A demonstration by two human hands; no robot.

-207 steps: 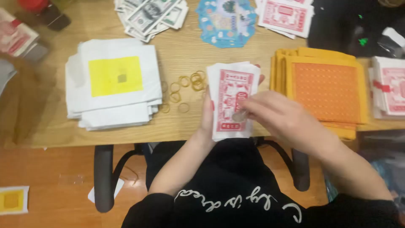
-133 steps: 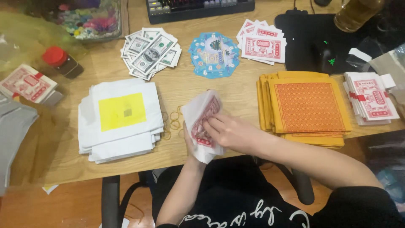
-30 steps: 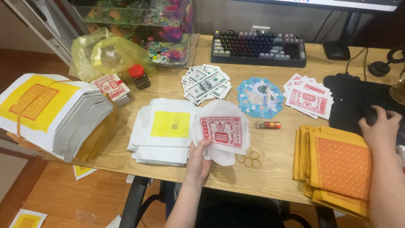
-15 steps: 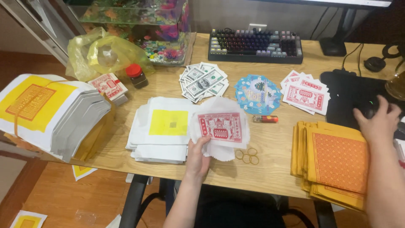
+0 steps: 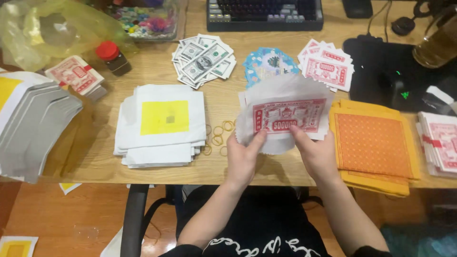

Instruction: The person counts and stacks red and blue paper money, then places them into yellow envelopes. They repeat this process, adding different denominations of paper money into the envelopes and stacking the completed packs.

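Observation:
My left hand [image 5: 245, 159] and my right hand [image 5: 315, 154] both grip a fanned sheaf of thin white papers with a red-and-white printed note on top [image 5: 288, 114], held above the wooden desk's front edge [image 5: 157, 176]. The thumbs press on the lower edge of the red note. Several yellow rubber bands [image 5: 219, 138] lie on the desk just left of my left hand. A stack of orange patterned paper squares [image 5: 373, 145] sits right beside my right hand.
A stack of white sheets with a yellow square [image 5: 162, 123] lies to the left, a fan of grey banknotes [image 5: 204, 59] and a blue round card [image 5: 266, 64] behind. Red notes [image 5: 328, 66], a keyboard [image 5: 264, 14], a black mouse mat [image 5: 395, 78] and a grey paper pile [image 5: 28, 123] surround them.
My right hand came back from the mouse area at the right and took hold of the sheaf beside my left hand. The view has tilted down and closer.

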